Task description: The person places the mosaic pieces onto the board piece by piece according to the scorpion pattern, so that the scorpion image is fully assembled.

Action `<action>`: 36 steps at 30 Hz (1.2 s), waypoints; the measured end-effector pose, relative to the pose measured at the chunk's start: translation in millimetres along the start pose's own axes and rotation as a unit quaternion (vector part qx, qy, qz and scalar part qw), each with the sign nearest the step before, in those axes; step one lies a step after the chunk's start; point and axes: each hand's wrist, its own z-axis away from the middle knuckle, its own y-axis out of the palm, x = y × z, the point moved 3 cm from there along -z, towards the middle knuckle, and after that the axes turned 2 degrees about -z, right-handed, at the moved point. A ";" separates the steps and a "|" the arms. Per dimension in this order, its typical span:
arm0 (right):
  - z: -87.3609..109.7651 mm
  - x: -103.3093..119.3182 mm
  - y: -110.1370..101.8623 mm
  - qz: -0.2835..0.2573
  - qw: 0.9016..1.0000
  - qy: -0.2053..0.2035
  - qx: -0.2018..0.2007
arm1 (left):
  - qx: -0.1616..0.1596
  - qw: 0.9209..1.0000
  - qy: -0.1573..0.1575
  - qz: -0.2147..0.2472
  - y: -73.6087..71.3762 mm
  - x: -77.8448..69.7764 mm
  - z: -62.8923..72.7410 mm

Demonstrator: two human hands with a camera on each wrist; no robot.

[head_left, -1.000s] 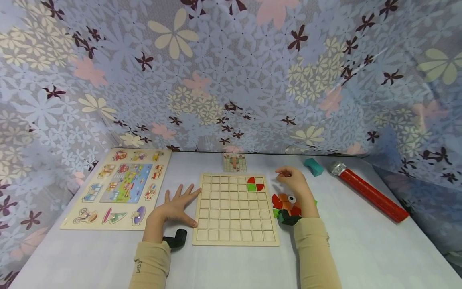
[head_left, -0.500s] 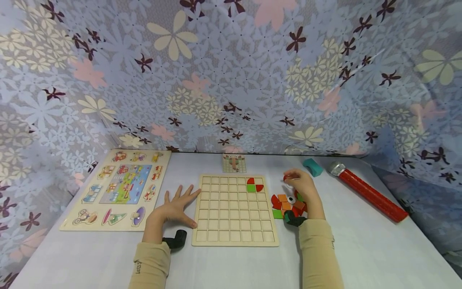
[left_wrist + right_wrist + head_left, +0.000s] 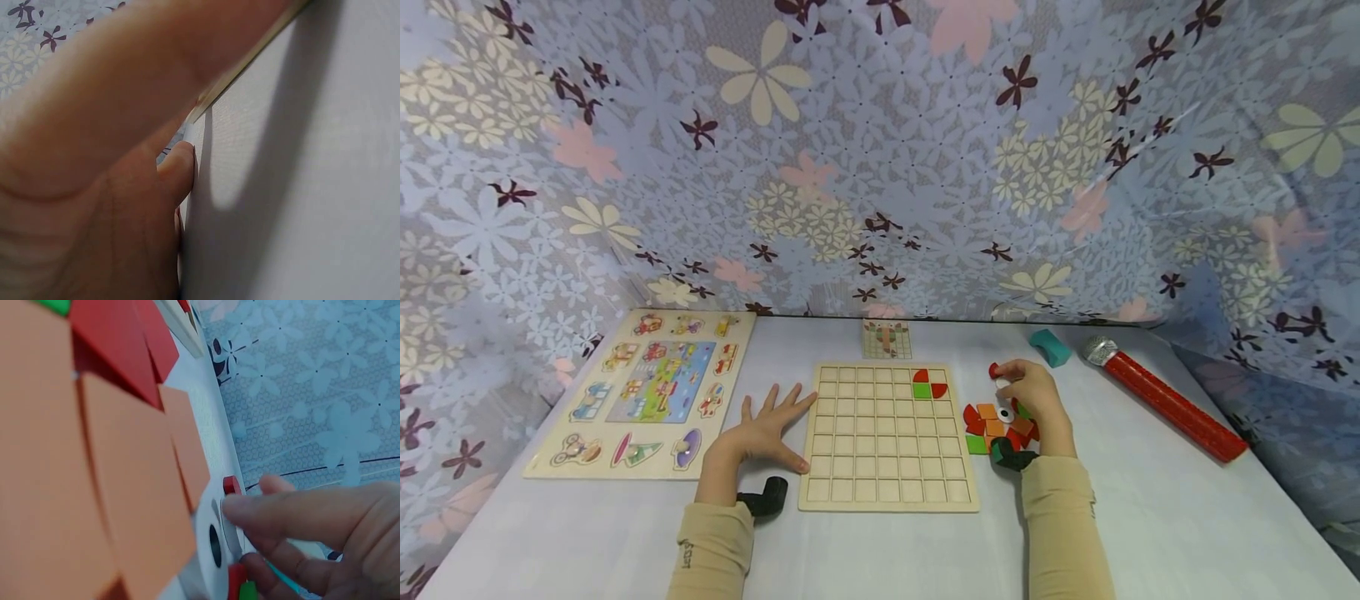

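My left hand (image 3: 762, 432) lies spread beside a wooden grid board (image 3: 886, 458), with its fingertips and thumb at the board's left edge. Two red quarter-round pieces (image 3: 939, 389) and a green square (image 3: 922, 391) sit in the board's upper right cells. To the right of the board, my right hand (image 3: 1033, 393) has curled fingers at a small white round piece (image 3: 1002, 383), thumb and finger on either side of it. A red piece (image 3: 993, 370) lies just past those fingertips. Under the wrist is a pile of orange squares (image 3: 137, 469), red and green pieces, and an eye disc (image 3: 1004, 414).
A small pattern card (image 3: 887, 339) stands behind the board. At the left lies a wooden picture puzzle (image 3: 647, 400). A teal arched block (image 3: 1051, 347) and a red toy microphone (image 3: 1165, 400) lie at the right. Floral cloth (image 3: 880, 167) hangs along the back.
My right hand moved right, away from the board, then slightly down. The red piece it held now lies on the table, and its fingers are at the white piece. My left hand stays put.
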 end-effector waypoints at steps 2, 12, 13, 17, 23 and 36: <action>0.7 0.2 -0.1 0.011 1.000 0.003 -0.001 | -0.001 1.000 0.003 -0.002 -1.1 -0.5 -0.3; -0.4 5.9 -5.3 -0.058 0.998 -0.027 0.011 | -0.001 1.000 0.002 0.000 -2.1 -1.3 0.0; -0.2 8.1 -5.7 -0.091 0.995 -0.036 0.023 | 0.000 1.000 0.001 0.002 -2.1 -1.4 0.4; 2.8 21.2 -3.7 -0.256 0.962 -0.038 0.088 | -0.003 1.000 0.001 0.005 -2.7 -1.5 1.5; 10.0 34.3 -1.5 -0.368 0.914 -0.034 0.167 | -0.001 1.000 0.003 0.005 -1.1 -0.8 1.6; 10.3 38.3 9.6 -0.387 0.902 -0.023 0.191 | -0.007 1.000 0.004 0.001 -0.1 0.0 1.2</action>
